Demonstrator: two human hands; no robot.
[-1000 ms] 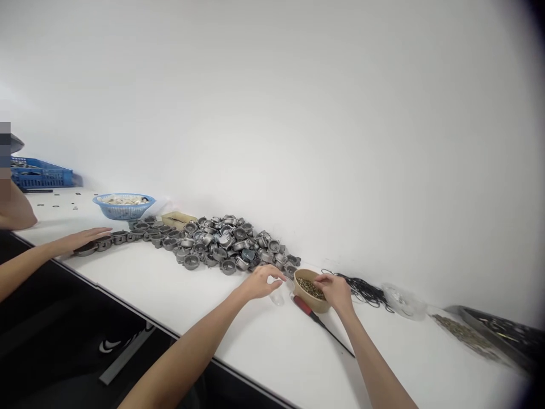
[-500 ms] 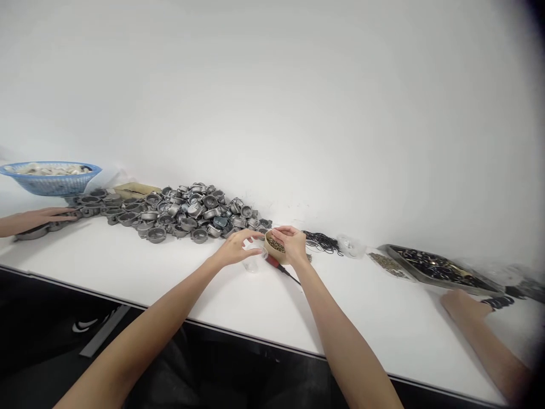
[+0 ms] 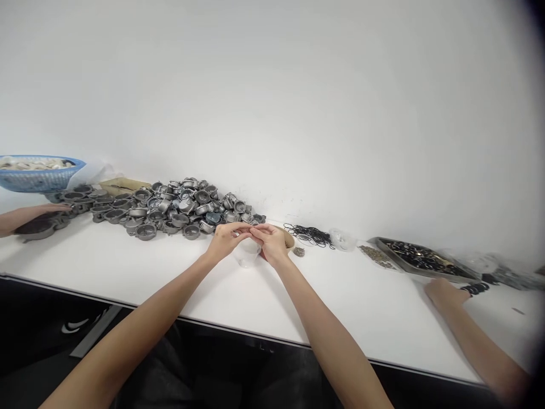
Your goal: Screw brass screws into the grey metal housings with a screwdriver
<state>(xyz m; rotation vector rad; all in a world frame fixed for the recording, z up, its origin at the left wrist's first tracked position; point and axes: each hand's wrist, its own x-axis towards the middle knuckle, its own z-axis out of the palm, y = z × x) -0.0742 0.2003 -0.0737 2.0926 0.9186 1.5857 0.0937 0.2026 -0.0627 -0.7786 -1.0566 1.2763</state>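
Right hand [image 3: 273, 245] has moved from bowl [image 3: 290, 238] to left hand [image 3: 223, 241]; whether pinched fingers [image 3: 243, 226] grasp anything is hidden.

Single head-worn cam, lens above & behind the person's own hands, facing fwd + down across the white table [image 3: 361, 312] to the wall [image 3: 298, 113], which fills approx. the upper half. Wide FOV, dark curved vignette at R edge; pic squeezed in ht by 1/4. Forearms [image 3: 166, 295] come up from bottom edge, v. near; L hand [image 3: 225, 241] & R hand [image 3: 273, 244] nr ctr, just below mid-ht. Table's front edge slants down to R. Coverage: blue basket [image 3: 40, 180], cut by L edge, to co-worker's arm [image 3: 477, 341], far R.
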